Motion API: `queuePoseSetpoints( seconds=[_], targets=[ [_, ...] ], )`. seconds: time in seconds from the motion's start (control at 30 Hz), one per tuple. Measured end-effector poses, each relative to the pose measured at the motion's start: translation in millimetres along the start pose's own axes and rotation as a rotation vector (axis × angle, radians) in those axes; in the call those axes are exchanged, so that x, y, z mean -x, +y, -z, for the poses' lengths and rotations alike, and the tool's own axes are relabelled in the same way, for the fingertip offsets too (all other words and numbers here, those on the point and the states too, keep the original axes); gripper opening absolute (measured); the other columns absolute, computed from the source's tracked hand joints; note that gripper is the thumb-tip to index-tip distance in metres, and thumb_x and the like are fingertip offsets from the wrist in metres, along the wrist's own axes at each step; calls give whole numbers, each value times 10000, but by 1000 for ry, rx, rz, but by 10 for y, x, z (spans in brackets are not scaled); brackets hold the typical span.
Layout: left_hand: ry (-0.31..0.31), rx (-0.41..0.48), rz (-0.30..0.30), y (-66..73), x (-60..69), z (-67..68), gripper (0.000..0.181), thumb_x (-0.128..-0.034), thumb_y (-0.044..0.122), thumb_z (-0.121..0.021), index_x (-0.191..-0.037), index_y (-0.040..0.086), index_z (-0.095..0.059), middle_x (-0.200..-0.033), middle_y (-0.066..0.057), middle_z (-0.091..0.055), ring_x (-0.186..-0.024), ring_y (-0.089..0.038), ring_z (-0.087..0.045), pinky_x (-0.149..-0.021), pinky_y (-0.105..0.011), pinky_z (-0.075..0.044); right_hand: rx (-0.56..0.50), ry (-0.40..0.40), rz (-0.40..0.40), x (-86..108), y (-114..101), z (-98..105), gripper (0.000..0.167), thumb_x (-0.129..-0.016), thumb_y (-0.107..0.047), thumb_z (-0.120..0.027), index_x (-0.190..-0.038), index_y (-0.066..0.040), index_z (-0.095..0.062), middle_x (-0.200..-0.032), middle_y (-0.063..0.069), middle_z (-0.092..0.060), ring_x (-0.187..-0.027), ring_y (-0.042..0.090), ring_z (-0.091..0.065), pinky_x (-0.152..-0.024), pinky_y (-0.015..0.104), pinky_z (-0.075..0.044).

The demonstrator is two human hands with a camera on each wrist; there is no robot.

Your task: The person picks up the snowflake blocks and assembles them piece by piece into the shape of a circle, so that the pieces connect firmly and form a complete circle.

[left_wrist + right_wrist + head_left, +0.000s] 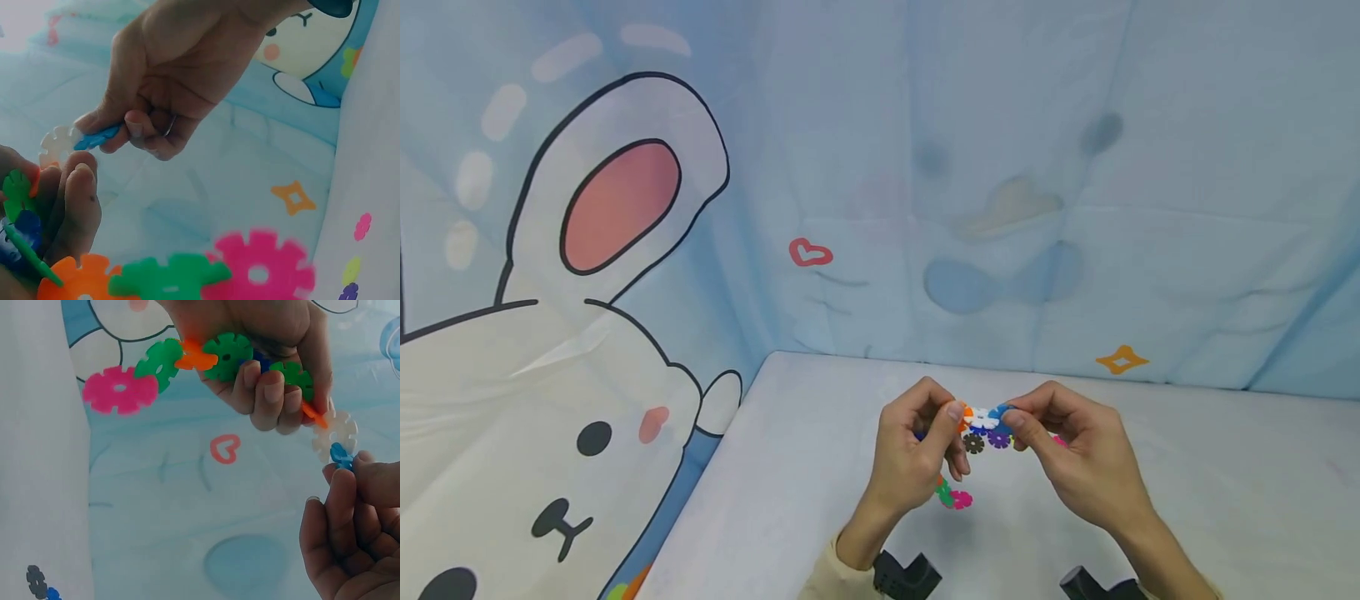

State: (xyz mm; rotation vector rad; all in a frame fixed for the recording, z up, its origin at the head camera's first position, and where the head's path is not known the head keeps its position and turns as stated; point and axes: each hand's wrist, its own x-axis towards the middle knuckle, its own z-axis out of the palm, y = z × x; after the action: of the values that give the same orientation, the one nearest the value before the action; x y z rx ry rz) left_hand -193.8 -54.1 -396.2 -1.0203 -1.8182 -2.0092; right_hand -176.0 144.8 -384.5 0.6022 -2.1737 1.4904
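Note:
My left hand [917, 446] grips a chain of interlocking plastic snowflake discs, part of it hidden behind the curled fingers. A pink disc [119, 390] forms the hanging end, followed by a green disc [159, 365] and an orange disc [197, 356]. At the other end, past the thumb and forefinger, a white disc [336, 425] sticks out. My right hand [1078, 454] pinches a blue disc [340, 455] between thumb and finger, against the white disc's edge. Whether their slots are fully engaged I cannot tell.
Loose discs lie on the white table [760, 500] behind the hands, among them a dark grey disc [973, 443], a purple disc [999, 439] and a pink disc [1060, 441]. A printed blue curtain [865, 167] hangs along the table's far edge and left side.

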Motion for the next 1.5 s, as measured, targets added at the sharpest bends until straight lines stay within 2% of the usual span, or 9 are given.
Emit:
queuePoseSetpoints(
  seconds=[0.07,0.27,0.43,0.57,0.67,0.8,0.93,1.23,1.5],
  targets=[
    [22,-5,41,-16,-8,16,187,-1086,33,-498,-930,-61,-540,-621,-258,-578,-416,-258,-609,-397,-382,-573,-11,5,4,-11,8,-29,164,-942,57,-745,-989,-100,-736,-790,-52,-716,-653,112,-651,-617,205,-564],
    [148,30,272,-56,-43,73,299,-1106,178,-496,-912,-49,-524,-642,-331,-549,-448,-69,-618,-448,-304,-587,61,-1,1,-78,199,-102,209,-1045,-28,-640,-1201,-121,-744,-839,-35,-734,-685,74,-688,-628,186,-556],
    [265,88,388,-90,-69,111,371,-1108,272,-555,-856,2,-512,-567,-129,-524,-417,-114,-598,-422,-260,-550,191,3,-66,-121,577,-184,191,-1076,-144,-629,-1219,-86,-742,-921,18,-780,-766,125,-727,-699,185,-592],
    [300,98,466,-106,-69,136,358,-1103,273,-553,-822,53,-518,-555,-25,-567,-427,-129,-596,-441,-264,-563,340,-98,-100,-84,927,-324,257,-1026,-153,-703,-1257,-41,-730,-1112,127,-789,-995,297,-741,-835,429,-647],
    [306,90,510,-113,-68,152,296,-1090,236,-549,-846,71,-532,-550,-16,-604,-433,-130,-604,-463,-263,-575,408,-224,-80,-25,1148,-419,346,-996,-106,-724,-1321,9,-698,-1297,224,-726,-1186,445,-666,-978,633,-577],
    [319,70,535,-119,-71,185,174,-1075,200,-549,-985,55,-582,-533,-26,-597,-416,-138,-586,-488,-265,-586,485,-384,-59,66,1327,-494,410,-985,-71,-728,-1385,1,-670,-1445,256,-638,-1330,524,-569,-1077,708,-491],
    [297,37,538,-124,-71,241,231,-1089,183,-491,-1134,29,-657,-548,-36,-578,-432,-152,-570,-517,-266,-593,546,-480,-65,132,1372,-516,382,-955,-68,-761,-1335,-51,-721,-1459,222,-640,-1350,537,-549,-1061,716,-500],
    [202,48,607,-161,-61,301,389,-1060,120,-301,-1204,4,-643,-614,-39,-599,-409,-138,-555,-459,-241,-545,579,-372,-39,135,1380,-490,173,-829,-42,-879,-948,-130,-789,-1011,50,-746,-1009,306,-629,-859,531,-601],
    [170,124,606,-194,-56,255,357,-1056,103,-257,-1177,28,-584,-702,-33,-622,-384,-109,-551,-415,-247,-521,583,-430,-123,119,1359,-517,323,-849,-250,-902,-1126,-124,-793,-1092,63,-714,-1070,310,-593,-901,539,-586]
  ],
)
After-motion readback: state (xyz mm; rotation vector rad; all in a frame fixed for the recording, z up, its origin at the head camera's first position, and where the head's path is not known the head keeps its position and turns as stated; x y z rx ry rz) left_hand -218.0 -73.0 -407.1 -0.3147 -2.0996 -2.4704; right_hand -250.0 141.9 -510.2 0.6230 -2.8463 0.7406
